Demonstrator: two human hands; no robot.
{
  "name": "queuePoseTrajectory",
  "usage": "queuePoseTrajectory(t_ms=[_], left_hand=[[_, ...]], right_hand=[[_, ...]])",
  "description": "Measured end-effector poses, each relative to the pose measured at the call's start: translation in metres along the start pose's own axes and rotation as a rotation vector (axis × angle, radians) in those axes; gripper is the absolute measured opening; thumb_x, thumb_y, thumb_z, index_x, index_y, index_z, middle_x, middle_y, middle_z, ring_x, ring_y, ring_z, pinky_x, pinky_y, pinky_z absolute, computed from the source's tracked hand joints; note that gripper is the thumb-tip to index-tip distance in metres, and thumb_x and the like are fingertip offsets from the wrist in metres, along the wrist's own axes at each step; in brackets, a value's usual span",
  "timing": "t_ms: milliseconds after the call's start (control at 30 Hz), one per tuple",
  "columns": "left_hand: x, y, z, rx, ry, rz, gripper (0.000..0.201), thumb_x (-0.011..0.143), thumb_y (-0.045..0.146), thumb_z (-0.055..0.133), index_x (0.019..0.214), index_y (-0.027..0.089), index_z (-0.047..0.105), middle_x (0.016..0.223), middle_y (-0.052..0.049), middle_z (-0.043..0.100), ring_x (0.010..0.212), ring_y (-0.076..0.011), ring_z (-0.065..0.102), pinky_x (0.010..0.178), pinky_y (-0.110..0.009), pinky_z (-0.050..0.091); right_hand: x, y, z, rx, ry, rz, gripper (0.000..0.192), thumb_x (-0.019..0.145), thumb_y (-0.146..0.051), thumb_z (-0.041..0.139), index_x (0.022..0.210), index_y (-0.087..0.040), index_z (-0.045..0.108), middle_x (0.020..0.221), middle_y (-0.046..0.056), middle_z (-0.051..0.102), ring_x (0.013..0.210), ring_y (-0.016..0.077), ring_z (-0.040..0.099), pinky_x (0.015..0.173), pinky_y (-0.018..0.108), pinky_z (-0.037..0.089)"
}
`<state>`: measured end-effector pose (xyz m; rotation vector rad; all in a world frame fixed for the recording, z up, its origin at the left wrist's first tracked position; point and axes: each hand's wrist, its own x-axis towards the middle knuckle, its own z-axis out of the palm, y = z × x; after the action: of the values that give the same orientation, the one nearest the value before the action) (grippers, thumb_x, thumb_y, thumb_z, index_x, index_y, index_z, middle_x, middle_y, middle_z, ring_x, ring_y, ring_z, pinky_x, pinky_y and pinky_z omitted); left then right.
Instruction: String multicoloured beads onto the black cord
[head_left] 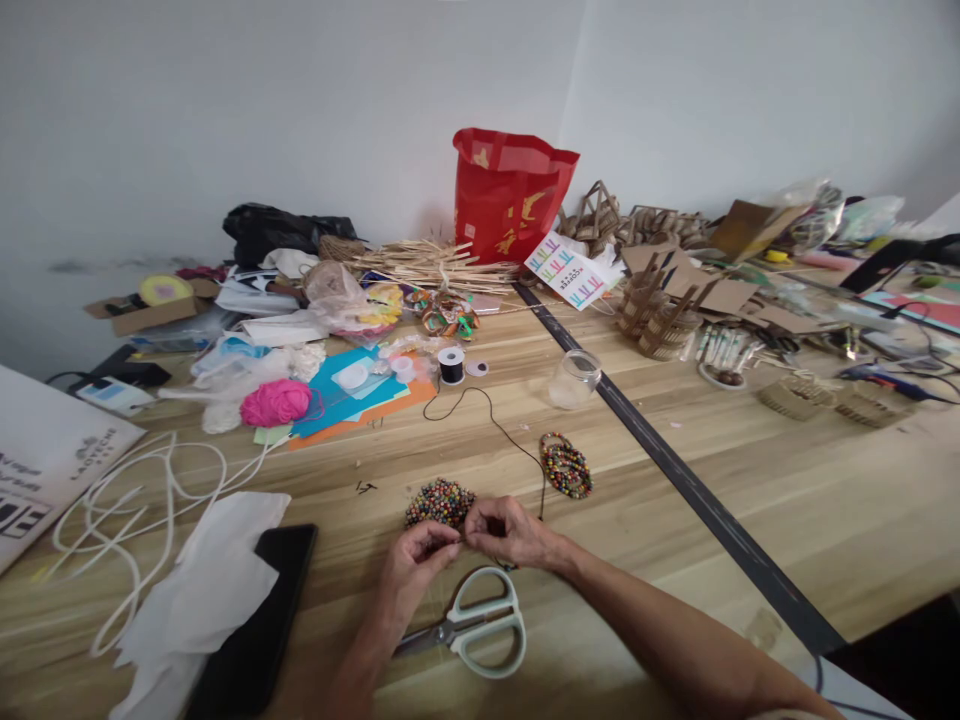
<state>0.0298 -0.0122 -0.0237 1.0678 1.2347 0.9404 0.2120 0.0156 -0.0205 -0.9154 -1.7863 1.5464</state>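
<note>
My left hand (415, 562) and right hand (508, 530) pinch fingertips together at lower centre, beside the bead pile (440, 502). What they grip is too small to tell. Scissors (480, 625) lie just below.

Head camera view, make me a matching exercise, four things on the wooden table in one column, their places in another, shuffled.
Things:
1. pale green-handled scissors
2. pink ball of yarn
3. red plastic bag
4. heap of small coloured beads

Places:
A. upright at the back by the wall
B. just beyond the left hand and right hand
C. left, beside blue paper
D. nearest edge, below the hands

Pairs: 1-D, 2-C, 3-A, 4-B
</note>
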Motion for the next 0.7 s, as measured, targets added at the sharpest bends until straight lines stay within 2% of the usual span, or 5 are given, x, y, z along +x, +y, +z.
queuePoseTrajectory(t_ms=[700], left_hand=[[-0.0016,0.0048,0.0014,0.001,-0.003,-0.010,0.013,0.055,0.024,0.071,0.063,0.015,0.067,0.056,0.002,0.061,0.056,-0.0126,0.053,0.056,-0.022,0.043]], right_hand=[[0.0004,0.0017,0.0008,-0.008,0.001,-0.001,0.015,0.077,-0.027,0.061,0.073,-0.012,0.059,0.062,-0.003,0.050,0.054,0.0066,0.041,0.048,0.017,0.031]])
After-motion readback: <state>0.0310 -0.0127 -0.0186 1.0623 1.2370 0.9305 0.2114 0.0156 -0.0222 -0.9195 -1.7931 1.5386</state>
